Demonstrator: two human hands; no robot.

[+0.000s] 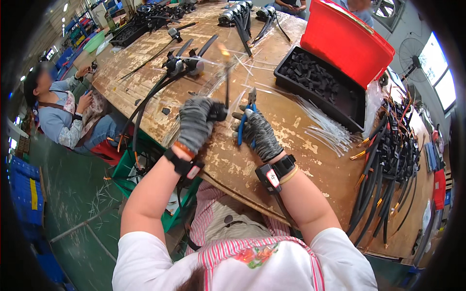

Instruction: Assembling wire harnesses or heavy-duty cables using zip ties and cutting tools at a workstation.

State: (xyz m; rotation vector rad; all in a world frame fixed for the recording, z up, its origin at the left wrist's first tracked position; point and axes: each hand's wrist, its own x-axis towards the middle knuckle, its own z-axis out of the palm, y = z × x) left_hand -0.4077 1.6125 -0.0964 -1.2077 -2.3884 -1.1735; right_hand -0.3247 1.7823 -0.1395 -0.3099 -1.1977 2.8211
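Observation:
My left hand (196,122), in a grey striped glove, is closed around a black cable (227,87). The cable stands up from a dark, blocky part at my fingertips, and its blurred far end looks orange. In my right hand (263,137), gloved the same way, is a pair of blue-handled cutting pliers (252,98) with the jaws pointing away from me. A small gap separates the two hands above the worn wooden table (233,165). Loose white zip ties (325,128) lie to the right of the pliers.
A black bin (352,116) of small black pieces stands at right, a red crate (347,41) behind it. Black cables with bare copper ends (383,165) heap at far right. Cable assemblies with metal parts (194,65) lie ahead. A co-worker (68,106) sits at left.

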